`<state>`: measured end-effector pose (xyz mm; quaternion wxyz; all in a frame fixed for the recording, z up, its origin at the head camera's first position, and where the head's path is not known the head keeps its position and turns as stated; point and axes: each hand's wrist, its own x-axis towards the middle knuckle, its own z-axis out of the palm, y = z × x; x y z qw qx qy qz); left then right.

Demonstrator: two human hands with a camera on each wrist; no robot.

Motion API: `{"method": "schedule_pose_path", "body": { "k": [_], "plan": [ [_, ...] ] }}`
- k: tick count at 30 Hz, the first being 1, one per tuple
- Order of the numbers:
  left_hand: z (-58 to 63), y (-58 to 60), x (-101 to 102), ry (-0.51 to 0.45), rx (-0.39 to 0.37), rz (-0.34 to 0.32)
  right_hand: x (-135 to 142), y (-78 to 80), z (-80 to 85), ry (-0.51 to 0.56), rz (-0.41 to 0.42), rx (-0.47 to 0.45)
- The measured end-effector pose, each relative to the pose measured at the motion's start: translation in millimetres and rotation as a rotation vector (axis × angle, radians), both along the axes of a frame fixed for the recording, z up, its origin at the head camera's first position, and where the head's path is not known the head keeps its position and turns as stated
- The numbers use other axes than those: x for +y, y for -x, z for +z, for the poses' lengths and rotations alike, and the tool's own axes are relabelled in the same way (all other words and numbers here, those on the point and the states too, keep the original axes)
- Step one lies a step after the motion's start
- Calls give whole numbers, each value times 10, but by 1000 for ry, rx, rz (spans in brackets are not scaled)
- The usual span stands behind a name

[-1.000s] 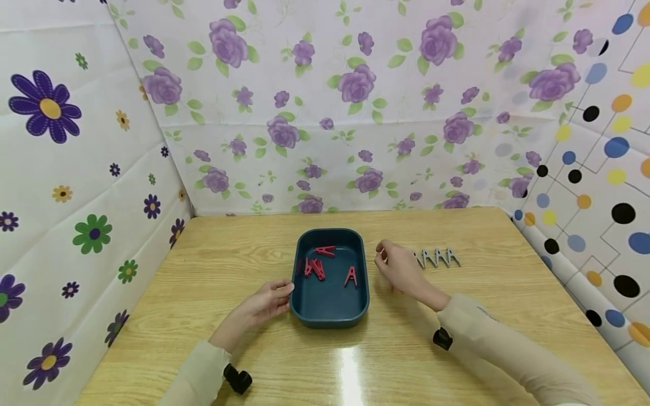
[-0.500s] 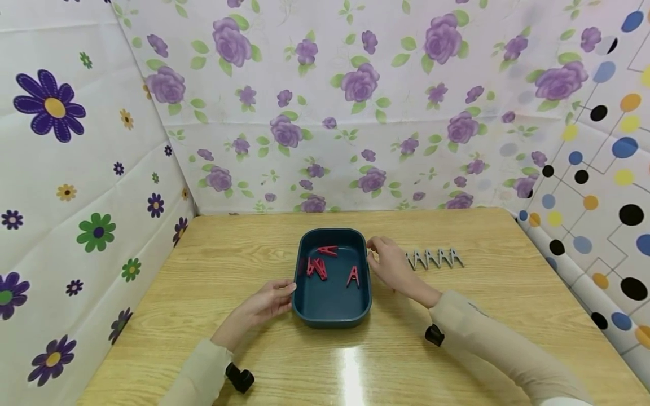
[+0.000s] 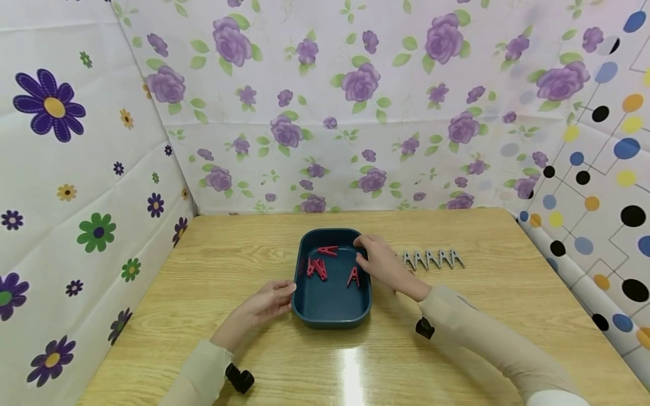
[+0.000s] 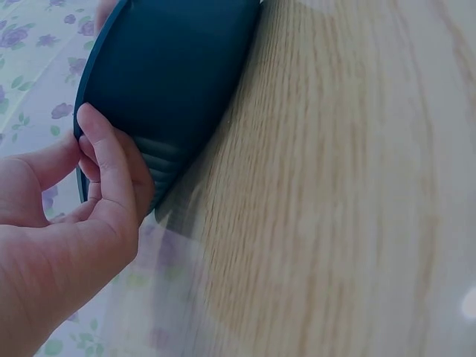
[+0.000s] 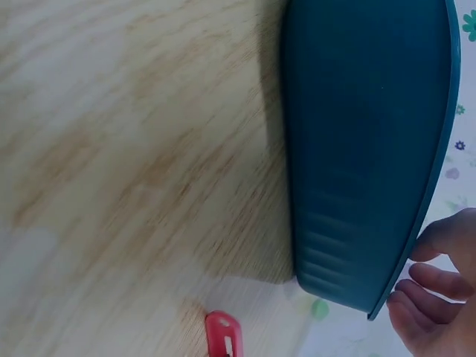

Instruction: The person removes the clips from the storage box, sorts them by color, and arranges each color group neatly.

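A dark blue plastic bin stands on the table with several red clothespins lying inside. My left hand pinches its left rim; in the left wrist view the thumb and curled fingers hold the edge. My right hand reaches over the right rim, thumb and forefinger apart above the inside. Nothing shows between them. In the right wrist view the fingers are bent near the rim, partly out of frame. A row of grey clothespins lies to the right of this hand.
Another red clothespin lies on the table outside the bin, mostly hidden by the right arm in the head view. The wooden table ends at a flowered cloth behind and patterned cloths at both sides.
My right hand has moved left, from beside the grey row to over the bin's right rim, uncovering more grey clothespins. The left hand and the bin stay in place.
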<state>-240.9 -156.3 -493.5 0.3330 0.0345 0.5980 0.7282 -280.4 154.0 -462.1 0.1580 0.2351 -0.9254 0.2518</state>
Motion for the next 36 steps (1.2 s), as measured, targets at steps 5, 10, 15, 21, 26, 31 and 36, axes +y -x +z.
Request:
{"method": "schedule_pose_path", "body": {
  "k": [5,10,15,21,26,31,36],
  "plan": [
    [-8,0,0,-16,9,-6,-65,34,7,-15,26,-36],
    [4,7,7,-19,9,-11,-122,73,36,-18,42,-65],
    [7,11,-5,-12,13,-20,-174,165,32,-27,115,-102],
    [4,17,-17,-11,26,-32,-224,269,-13,-55,162,-150],
    [2,22,-20,-16,34,-47,-259,328,-31,-83,165,-173],
    [-2,40,-30,-31,32,-60,-302,405,-61,-133,168,-176],
    [-1,45,-38,-52,23,-75,-339,460,-80,-219,141,-176]
  ]
}}
